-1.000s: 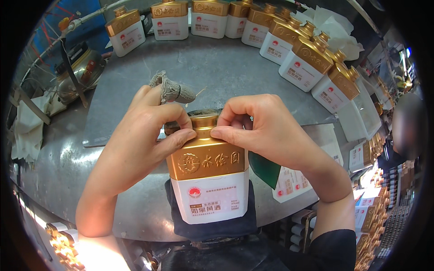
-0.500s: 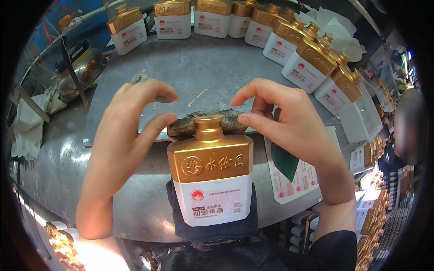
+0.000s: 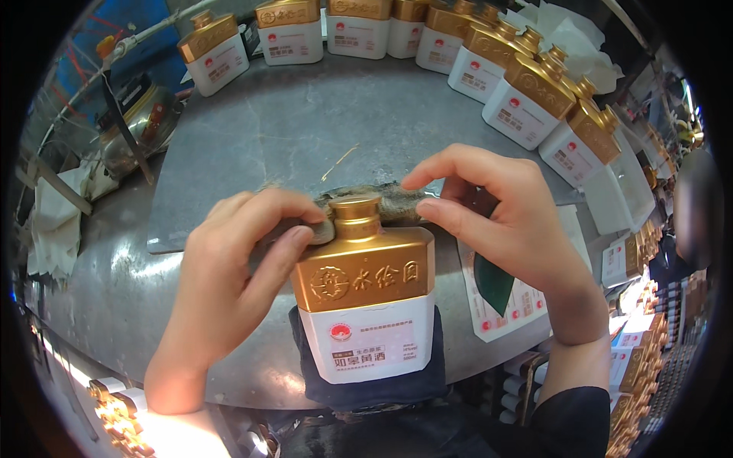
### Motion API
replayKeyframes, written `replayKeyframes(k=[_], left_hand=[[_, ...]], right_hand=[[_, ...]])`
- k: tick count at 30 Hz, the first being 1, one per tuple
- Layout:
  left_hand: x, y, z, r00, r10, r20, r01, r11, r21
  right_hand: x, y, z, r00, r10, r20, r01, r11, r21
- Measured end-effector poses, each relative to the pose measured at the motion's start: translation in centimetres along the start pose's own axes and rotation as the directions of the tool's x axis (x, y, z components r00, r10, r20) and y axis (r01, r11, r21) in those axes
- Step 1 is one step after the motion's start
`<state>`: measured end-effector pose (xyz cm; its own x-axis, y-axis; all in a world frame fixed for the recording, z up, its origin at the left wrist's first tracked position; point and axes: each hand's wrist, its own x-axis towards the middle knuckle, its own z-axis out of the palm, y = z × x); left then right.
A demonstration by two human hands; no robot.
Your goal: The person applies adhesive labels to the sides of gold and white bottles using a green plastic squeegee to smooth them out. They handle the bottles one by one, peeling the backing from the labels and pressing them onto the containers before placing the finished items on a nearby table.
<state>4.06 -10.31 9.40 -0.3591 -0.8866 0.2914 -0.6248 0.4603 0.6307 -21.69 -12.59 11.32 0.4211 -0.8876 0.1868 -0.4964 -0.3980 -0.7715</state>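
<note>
A flat bottle [image 3: 365, 305] with a gold top and white lower half stands in front of me, leaning back slightly on a dark cloth pad [image 3: 416, 380]. A white label sits on its front. My left hand [image 3: 244, 259] pinches a small greyish wad of cloth [image 3: 324, 232] against the bottle's left shoulder, beside the neck. To the right of the neck, my right hand [image 3: 496, 202] hovers with thumb and forefinger curved and apart, holding nothing I can see. Behind the neck lies a rough, dark bundle [image 3: 389, 202].
Similar bottles [image 3: 528, 99] line the table's [image 3: 252, 137] far and right edges. A sheet of labels [image 3: 527, 309] and a dark green piece [image 3: 494, 286] lie under my right forearm. A white bin [image 3: 617, 187] stands at right, a metal pot [image 3: 141, 122] at far left.
My left hand has come down and inward, bringing the cloth wad to the bottle's shoulder. My right hand has shifted slightly right and down. The bottle appears a little further right in view.
</note>
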Motion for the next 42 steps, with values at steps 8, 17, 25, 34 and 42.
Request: replayKeyframes(k=[8,17,25,34,42], left_hand=[[1.1,3.8,2.1,0.944,0.312,0.109,-0.329,0.848,0.417],[-1.1,0.7,1.2,0.983,0.145,-0.115,-0.111,0.958,0.265],[0.3,3.4,2.5,0.963,0.268,-0.027,-0.234,0.882,0.41],[-1.5,1.7,2.6,0.946,0.268,-0.181,-0.206,0.931,0.303],[-1.8,0.3,4.1,0.915,0.229,-0.332,-0.104,0.929,0.356]], right_hand=[[-1.3,-0.1,-0.4,0.997,0.036,-0.071,-0.028,0.993,0.113],[-4.1,2.8,-2.6,0.978,0.157,-0.138,-0.141,0.983,0.117],[-4.3,3.6,-2.0,0.981,0.147,-0.128,-0.117,0.97,0.215],[-5.5,4.5,-3.3,0.974,0.162,-0.157,-0.135,0.976,0.169],[1.9,1.7,0.9,0.971,-0.24,0.007,0.239,0.965,-0.112]])
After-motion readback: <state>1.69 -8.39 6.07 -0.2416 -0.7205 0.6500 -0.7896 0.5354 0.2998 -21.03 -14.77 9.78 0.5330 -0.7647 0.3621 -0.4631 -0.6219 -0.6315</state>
